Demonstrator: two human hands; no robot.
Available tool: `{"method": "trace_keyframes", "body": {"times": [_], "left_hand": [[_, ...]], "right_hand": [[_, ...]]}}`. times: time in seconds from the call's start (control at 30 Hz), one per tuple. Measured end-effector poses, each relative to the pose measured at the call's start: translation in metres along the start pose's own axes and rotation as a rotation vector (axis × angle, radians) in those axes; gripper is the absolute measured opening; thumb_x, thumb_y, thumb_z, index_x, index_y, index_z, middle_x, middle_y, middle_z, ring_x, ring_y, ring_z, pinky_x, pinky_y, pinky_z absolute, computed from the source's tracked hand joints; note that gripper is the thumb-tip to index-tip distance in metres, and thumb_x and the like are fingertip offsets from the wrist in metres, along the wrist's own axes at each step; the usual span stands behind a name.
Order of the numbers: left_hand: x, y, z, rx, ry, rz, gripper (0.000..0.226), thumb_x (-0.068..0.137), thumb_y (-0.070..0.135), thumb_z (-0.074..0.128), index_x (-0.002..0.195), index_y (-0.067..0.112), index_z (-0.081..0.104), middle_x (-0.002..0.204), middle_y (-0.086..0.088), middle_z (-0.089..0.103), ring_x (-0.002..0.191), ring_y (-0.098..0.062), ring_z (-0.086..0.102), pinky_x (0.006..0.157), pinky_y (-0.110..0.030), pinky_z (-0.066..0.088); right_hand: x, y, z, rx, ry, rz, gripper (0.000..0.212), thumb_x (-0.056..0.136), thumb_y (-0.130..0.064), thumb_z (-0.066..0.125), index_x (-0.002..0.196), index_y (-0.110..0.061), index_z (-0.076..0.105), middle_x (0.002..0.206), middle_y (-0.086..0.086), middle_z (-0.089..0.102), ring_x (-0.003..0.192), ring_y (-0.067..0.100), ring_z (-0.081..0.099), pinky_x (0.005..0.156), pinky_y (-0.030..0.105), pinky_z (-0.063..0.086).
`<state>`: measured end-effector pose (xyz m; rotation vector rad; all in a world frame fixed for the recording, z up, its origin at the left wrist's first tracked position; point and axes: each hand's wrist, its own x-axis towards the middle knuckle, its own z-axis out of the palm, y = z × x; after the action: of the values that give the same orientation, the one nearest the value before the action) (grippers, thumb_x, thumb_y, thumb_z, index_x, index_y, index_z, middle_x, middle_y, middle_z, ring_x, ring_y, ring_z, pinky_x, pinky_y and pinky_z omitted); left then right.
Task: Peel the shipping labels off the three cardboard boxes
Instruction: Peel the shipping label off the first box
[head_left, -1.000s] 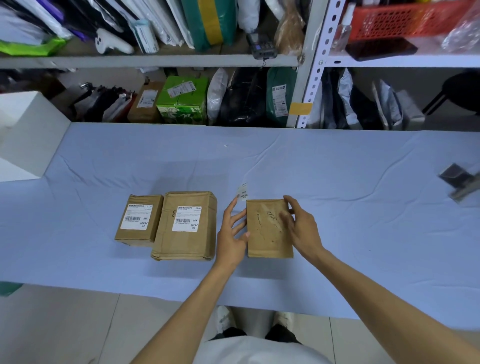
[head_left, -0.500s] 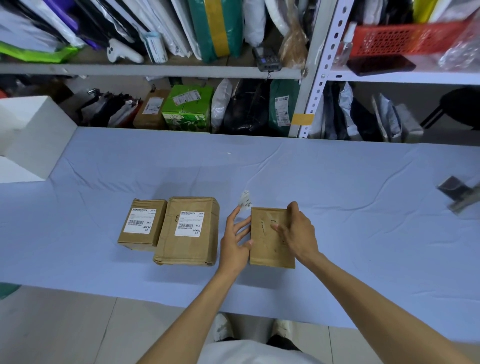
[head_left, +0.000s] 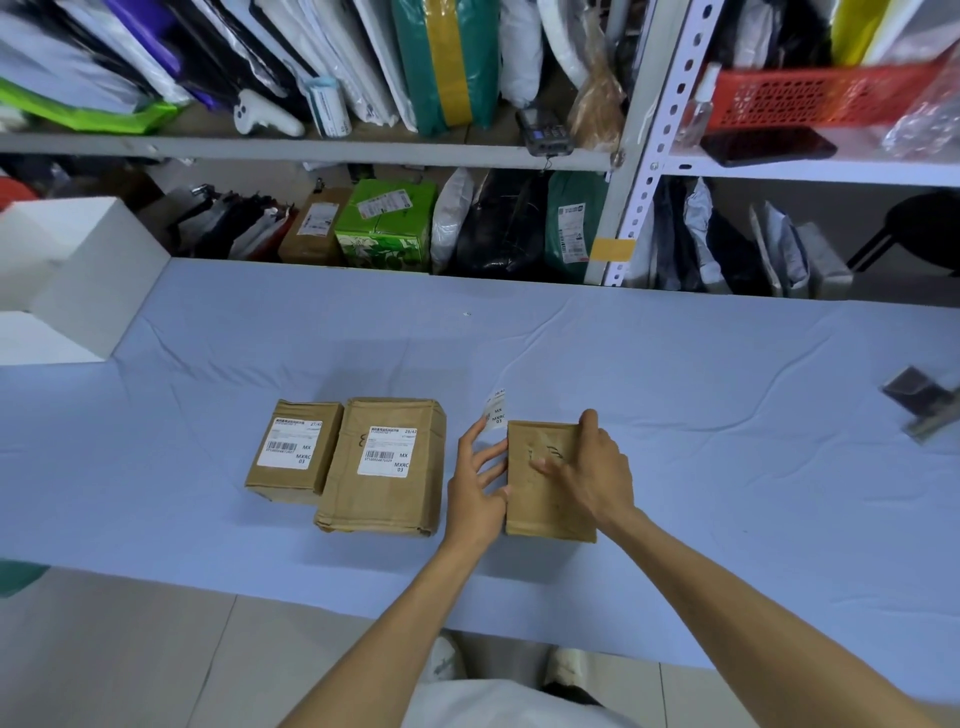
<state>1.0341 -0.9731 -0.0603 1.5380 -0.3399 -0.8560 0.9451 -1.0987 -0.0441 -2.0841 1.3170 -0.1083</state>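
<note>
Three brown cardboard boxes lie in a row on the blue cloth. The small left box (head_left: 270, 480) and the bigger middle box (head_left: 384, 506) each carry a white shipping label, the left label (head_left: 291, 444) and the middle label (head_left: 385, 452). The right box (head_left: 545, 512) has a bare top with torn glue marks. My right hand (head_left: 592, 475) lies flat across that top, thumb at the far edge. My left hand (head_left: 475, 480) rests against the box's left side with fingers spread. A peeled label (head_left: 496, 411) stands up from its index fingertip.
White foam blocks (head_left: 78, 280) sit at the table's far left. A shelf rack (head_left: 631, 156) packed with parcels and bags runs along the back. A dark tool (head_left: 917, 408) lies at the right edge. The table's front edge is near my body.
My right hand has slid from the box's right side onto its top, fingers reaching left. The left hand and the peeled label have stayed beside the box.
</note>
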Motion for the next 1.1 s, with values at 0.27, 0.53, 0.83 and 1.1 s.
{"method": "trace_keyframes", "body": {"times": [0.27, 0.53, 0.83, 1.1], "left_hand": [[0.003, -0.004, -0.004, -0.014, 0.012, -0.016, 0.085, 0.078, -0.015, 0.065, 0.144, 0.025, 0.030, 0.126, -0.006, 0.058, 0.105, -0.004, 0.063, 0.080, -0.023, 0.057], [0.002, -0.004, -0.005, 0.011, -0.004, -0.011, 0.086, 0.077, -0.013, 0.068, 0.144, 0.027, 0.030, 0.125, -0.004, 0.058, 0.105, -0.003, 0.063, 0.079, -0.024, 0.058], [-0.001, -0.002, -0.004, -0.006, -0.006, -0.005, 0.082, 0.080, -0.011, 0.067, 0.145, 0.024, 0.029, 0.131, -0.007, 0.056, 0.107, -0.005, 0.062, 0.074, -0.019, 0.056], [0.001, -0.002, -0.003, -0.005, -0.001, -0.014, 0.081, 0.079, -0.011, 0.068, 0.142, 0.026, 0.034, 0.125, -0.003, 0.060, 0.107, -0.006, 0.063, 0.085, -0.028, 0.057]], "right_hand": [[-0.009, 0.011, -0.009, -0.010, -0.205, -0.070, 0.114, 0.063, -0.051, 0.081, 0.149, -0.021, 0.011, 0.134, 0.002, 0.045, 0.116, 0.030, 0.053, 0.089, 0.038, 0.047], [-0.006, 0.016, -0.011, 0.174, -0.167, -0.134, 0.081, 0.067, -0.025, 0.084, 0.130, -0.019, 0.033, 0.108, 0.000, 0.054, 0.095, 0.023, 0.055, 0.075, 0.030, 0.042], [-0.007, 0.015, -0.010, 0.115, -0.109, -0.154, 0.039, 0.095, -0.024, 0.050, 0.129, -0.016, 0.034, 0.105, 0.006, 0.059, 0.092, 0.027, 0.059, 0.081, 0.042, 0.052], [-0.016, 0.006, -0.007, 0.001, -0.232, -0.054, 0.123, 0.064, -0.048, 0.083, 0.150, -0.016, 0.002, 0.142, 0.010, 0.037, 0.126, 0.033, 0.046, 0.096, 0.040, 0.043]]}}
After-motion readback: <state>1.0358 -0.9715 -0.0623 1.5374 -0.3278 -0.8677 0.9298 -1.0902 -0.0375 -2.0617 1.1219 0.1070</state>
